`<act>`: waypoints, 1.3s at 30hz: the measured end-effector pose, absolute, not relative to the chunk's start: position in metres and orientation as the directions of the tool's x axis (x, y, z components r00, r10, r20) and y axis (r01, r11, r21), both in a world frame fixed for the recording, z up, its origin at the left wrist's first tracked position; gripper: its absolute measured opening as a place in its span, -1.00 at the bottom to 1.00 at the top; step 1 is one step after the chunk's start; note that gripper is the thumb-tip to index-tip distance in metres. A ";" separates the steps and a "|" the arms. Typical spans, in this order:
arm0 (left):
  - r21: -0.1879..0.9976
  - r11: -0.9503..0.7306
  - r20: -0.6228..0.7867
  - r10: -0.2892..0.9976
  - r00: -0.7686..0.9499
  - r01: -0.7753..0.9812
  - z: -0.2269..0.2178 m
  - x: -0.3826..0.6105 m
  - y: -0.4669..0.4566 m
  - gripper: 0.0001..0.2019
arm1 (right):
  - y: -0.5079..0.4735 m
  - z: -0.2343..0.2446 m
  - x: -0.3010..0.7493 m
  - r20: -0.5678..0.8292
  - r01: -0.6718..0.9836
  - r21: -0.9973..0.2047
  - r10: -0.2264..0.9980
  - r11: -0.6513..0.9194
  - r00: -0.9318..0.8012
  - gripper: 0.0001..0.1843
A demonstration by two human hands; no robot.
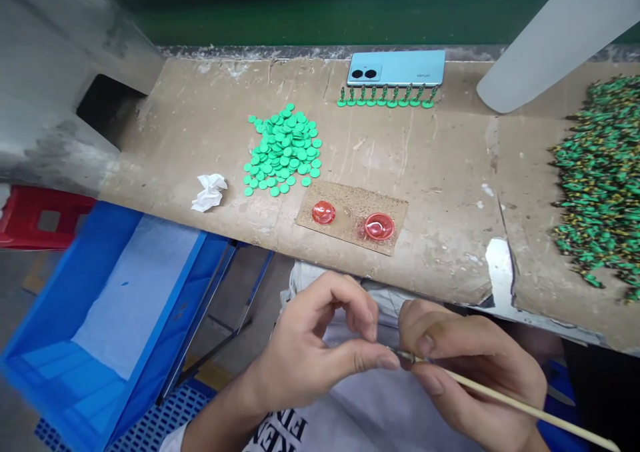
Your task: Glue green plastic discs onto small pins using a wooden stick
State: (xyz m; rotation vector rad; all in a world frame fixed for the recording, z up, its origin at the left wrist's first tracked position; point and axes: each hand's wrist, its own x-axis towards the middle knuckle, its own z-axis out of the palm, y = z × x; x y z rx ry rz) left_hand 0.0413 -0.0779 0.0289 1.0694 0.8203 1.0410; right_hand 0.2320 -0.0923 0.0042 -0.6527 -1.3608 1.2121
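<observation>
A thin pale wooden stick [525, 409] lies slantwise in a worker's right hand [480, 359] just below the table edge, its long axis running from the lower right corner up toward the left, its narrow dark tip aimed at the left hand [310, 359]. The right thumb and fingers close in a narrow pinch near that tip, while the left thumb and index finger curl close to it; whether they grip anything small cannot be told, as the fingers hide the spot. Beyond the hands, on a brown-covered table [440, 172], a piece of cardboard [350, 233] bears a red domed piece [324, 213] at left and a red cup [379, 227] at right, both glossy. Farther back to the left spreads a pile of green discs [287, 149], with a crumpled white tissue [209, 192] near the front edge. Nine tiny figures on green bases stand in a row before a light blue phone [400, 69]. A pale post [555, 45] slants across the table's back right, between the phone and a heap of green, dark and yellow pieces [605, 185]; a blue bin [65, 299] sits lower left
</observation>
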 end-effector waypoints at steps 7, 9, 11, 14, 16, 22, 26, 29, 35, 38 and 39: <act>0.925 0.256 -0.116 0.895 0.431 -0.282 0.028 0.037 -0.076 -0.65 | -0.090 0.003 0.244 0.451 -0.189 -0.893 0.813 0.409 -0.368 -0.62; 0.913 0.270 -0.130 0.903 0.409 -0.306 0.028 0.031 -0.073 -0.65 | -0.094 0.005 0.253 0.434 -0.127 -0.901 0.840 0.416 -0.327 -0.68; 0.913 0.229 -0.114 0.938 0.328 -0.336 0.028 0.025 -0.070 -0.65 | -0.098 0.008 0.260 0.404 -0.055 -0.914 0.883 0.403 -0.238 -0.74; 0.918 0.182 -0.098 0.965 0.245 -0.352 0.028 0.023 -0.068 -0.61 | -0.097 0.012 0.263 0.423 -0.047 -0.905 0.877 0.424 -0.227 -0.69; 0.914 0.195 -0.100 0.959 0.267 -0.357 0.029 0.028 -0.068 -0.60 | -0.093 0.011 0.258 0.474 -0.094 -0.880 0.844 0.466 -0.252 -0.61; 0.911 0.153 -0.050 0.963 0.266 -0.384 0.027 0.040 -0.067 -0.64 | -0.088 0.002 0.243 0.398 -0.214 -0.905 0.908 0.367 -0.130 -0.65; 0.901 0.160 -0.042 0.957 0.288 -0.403 0.023 0.039 -0.068 -0.68 | -0.087 0.003 0.241 0.362 -0.331 -0.893 0.924 0.305 -0.126 -0.82; 0.897 0.196 -0.075 0.951 0.301 -0.397 0.021 0.041 -0.070 -0.67 | -0.086 0.004 0.239 0.347 -0.354 -0.893 0.926 0.279 -0.147 -0.83; 0.895 0.216 -0.099 0.949 0.300 -0.390 0.021 0.045 -0.072 -0.66 | -0.088 0.002 0.236 0.341 -0.365 -0.892 0.927 0.266 -0.159 -0.79; 0.902 0.216 -0.107 0.950 0.293 -0.373 0.021 0.044 -0.072 -0.66 | -0.088 0.002 0.237 0.337 -0.360 -0.896 0.927 0.261 -0.165 -0.79; 0.904 0.215 -0.107 0.951 0.292 -0.369 0.021 0.044 -0.072 -0.65 | -0.088 0.002 0.237 0.336 -0.358 -0.897 0.927 0.259 -0.169 -0.79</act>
